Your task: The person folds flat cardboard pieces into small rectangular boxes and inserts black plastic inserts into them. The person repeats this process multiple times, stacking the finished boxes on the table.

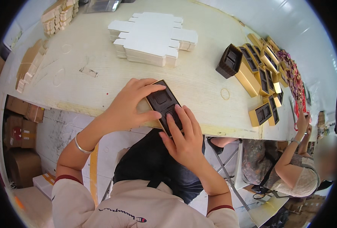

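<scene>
A small gold box (pixel 146 99) with a black plastic tray insert (pixel 163 98) in it is tilted at the table's front edge, above my lap. My left hand (pixel 132 99) grips its left side, the fingers over the far end and the thumb on the near left edge. Over the near half lies my right hand (pixel 186 143), its fingertips pressed on the insert and its thumb at the near end. The fingers cover part of the insert. To the right stands a stack of black plastic trays (pixel 229 61), next to several gold boxes (pixel 247 79) fitted with black inserts.
A stack of flat white carton blanks (pixel 147 36) lies at the back middle. More cardboard pieces (pixel 31 66) lie at the left. A rubber band (pixel 225 94) is on the table (pixel 199 76). At the right sits another person (pixel 290 167), hands near red packaging (pixel 295 81).
</scene>
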Action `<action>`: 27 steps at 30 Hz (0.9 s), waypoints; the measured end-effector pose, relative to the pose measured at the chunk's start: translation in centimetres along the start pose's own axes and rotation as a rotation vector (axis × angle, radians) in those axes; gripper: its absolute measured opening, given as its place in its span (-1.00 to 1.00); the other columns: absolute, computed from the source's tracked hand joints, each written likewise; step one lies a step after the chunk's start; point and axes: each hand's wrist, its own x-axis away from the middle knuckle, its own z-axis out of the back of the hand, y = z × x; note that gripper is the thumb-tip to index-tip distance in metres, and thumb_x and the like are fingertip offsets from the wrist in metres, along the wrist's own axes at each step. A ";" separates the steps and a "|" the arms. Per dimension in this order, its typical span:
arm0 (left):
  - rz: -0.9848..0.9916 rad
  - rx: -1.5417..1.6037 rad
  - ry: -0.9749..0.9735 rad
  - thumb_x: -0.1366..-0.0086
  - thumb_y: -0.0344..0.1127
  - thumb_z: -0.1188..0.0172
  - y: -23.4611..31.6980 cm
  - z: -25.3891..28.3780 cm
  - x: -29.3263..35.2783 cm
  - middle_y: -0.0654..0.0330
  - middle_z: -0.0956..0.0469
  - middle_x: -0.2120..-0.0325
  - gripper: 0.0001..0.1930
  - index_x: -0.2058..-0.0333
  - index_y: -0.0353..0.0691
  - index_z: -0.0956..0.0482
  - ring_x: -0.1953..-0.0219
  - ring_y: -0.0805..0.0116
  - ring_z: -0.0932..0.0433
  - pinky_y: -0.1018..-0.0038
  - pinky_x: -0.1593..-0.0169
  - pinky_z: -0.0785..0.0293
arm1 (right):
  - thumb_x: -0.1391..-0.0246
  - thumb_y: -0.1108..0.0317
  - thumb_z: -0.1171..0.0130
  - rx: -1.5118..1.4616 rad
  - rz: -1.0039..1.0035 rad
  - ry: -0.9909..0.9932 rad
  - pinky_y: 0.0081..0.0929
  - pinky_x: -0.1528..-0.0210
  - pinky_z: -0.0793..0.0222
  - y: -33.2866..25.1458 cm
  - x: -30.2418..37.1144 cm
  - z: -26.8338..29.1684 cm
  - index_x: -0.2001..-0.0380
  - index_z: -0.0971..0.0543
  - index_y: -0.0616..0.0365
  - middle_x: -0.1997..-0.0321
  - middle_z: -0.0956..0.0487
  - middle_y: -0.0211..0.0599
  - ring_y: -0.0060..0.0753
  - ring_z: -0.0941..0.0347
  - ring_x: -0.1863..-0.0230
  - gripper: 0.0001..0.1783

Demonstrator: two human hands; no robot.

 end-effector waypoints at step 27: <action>0.062 -0.566 0.012 -0.06 -0.25 -0.36 -4.1 7.6 -8.4 0.05 -0.61 0.16 -0.61 0.13 -0.29 -0.58 0.12 0.05 -0.54 0.31 0.06 -0.45 | -0.03 0.28 -0.22 0.406 0.153 0.396 -0.04 -0.24 -0.20 9.5 -5.9 17.0 0.04 -0.54 0.26 -0.16 -0.43 0.06 0.14 -0.31 -0.21 -0.57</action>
